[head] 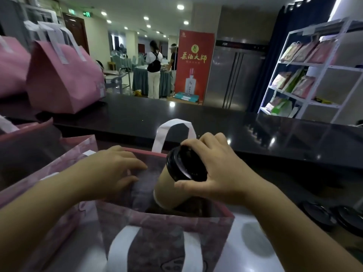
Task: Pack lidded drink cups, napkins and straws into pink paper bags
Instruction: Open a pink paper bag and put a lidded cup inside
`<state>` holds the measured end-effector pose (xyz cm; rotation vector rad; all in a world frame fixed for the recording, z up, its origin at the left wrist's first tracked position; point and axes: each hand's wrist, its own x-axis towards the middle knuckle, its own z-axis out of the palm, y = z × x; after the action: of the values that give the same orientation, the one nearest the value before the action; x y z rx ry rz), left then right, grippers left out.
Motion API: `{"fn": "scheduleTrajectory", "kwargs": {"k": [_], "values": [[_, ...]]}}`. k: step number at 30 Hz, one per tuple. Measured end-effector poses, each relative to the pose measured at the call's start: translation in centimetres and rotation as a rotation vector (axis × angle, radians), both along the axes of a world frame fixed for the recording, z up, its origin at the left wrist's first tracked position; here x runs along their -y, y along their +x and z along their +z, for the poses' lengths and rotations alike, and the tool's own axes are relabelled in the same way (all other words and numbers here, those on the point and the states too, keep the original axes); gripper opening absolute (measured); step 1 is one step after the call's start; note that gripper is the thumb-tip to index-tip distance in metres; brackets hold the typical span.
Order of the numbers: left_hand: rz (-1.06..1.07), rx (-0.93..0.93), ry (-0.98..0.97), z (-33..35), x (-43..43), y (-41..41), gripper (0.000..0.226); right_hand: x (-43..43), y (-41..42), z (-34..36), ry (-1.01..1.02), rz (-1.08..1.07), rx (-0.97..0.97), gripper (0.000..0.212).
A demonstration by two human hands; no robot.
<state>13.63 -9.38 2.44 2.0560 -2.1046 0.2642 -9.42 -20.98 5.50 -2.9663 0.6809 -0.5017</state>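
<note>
An open pink paper bag point(169, 230) with white handles stands in front of me. My right hand point(220, 171) grips the black lid of a tan drink cup point(167, 191), which tilts with its base down inside the bag's mouth. My left hand point(110, 169) holds the bag's left rim, fingers inside and thumb along the edge. Two more black-lidded cups point(318, 214) stand at the lower right.
Closed pink bags point(62, 79) stand on the raised black counter point(196, 122) at the left, and another pink bag point(25, 138) is beside my left arm. A white shelf rack point(314, 75) with packets stands at the right. People stand far back.
</note>
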Motion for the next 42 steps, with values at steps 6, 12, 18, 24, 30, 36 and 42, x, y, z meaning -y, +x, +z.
{"fn": "scheduleTrajectory", "kwargs": {"k": [6,12,18,24,30,36,42], "values": [[-0.078,0.026,0.088,-1.3,-0.5,2.2,0.035,0.2,1.6,-2.3,-0.002,0.006,-0.312,0.083],[-0.114,-0.042,0.168,-2.3,-1.3,2.6,0.083,0.5,2.9,-3.4,0.054,0.073,-0.468,0.085],[-0.132,-0.098,0.157,-2.5,-1.2,2.2,0.094,-0.1,5.5,-4.4,0.007,0.146,-0.534,0.082],[-0.138,-0.22,0.128,-2.6,-1.3,2.2,0.092,0.6,7.4,-5.5,-0.141,0.137,-0.551,0.086],[-0.126,-0.312,0.137,-2.7,-1.0,2.3,0.091,0.7,9.2,-6.4,-0.233,0.213,-0.654,0.088],[-0.094,-0.353,0.137,-2.9,-0.9,2.6,0.088,0.9,10.3,-7.2,-0.209,0.301,-0.698,0.085],[-0.071,-0.367,0.112,-2.9,-0.8,2.9,0.087,1.3,11.2,-7.9,-0.185,0.261,-0.779,0.088]]}}
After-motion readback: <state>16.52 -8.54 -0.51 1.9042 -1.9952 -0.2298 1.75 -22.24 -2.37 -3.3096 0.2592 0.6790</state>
